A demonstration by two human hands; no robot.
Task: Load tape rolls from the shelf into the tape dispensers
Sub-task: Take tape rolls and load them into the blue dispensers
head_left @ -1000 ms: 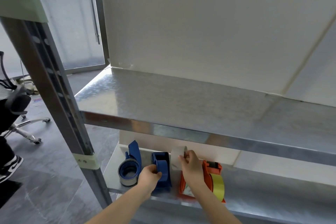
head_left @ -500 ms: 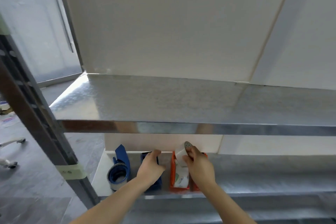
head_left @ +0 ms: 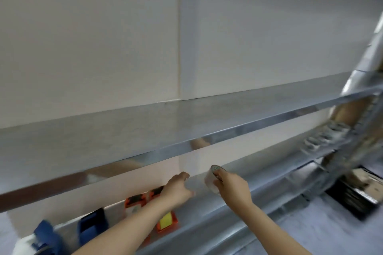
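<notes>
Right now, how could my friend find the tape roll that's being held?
Find the wide metal upper shelf, then look under it to the lower shelf. Over it, near the middle, the right hand holds a pale tape roll. It's the only roll in a hand; the orange dispensers lie left of it.

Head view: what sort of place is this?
Probably a storeroom or workshop: a metal shelving rack, a blue plastic tape dispenser and an orange plastic tape dispenser on it, a pale tape roll in the right hand.

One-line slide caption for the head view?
Right hand holds a tape roll over the lower shelf; left hand near the orange dispensers.
</notes>
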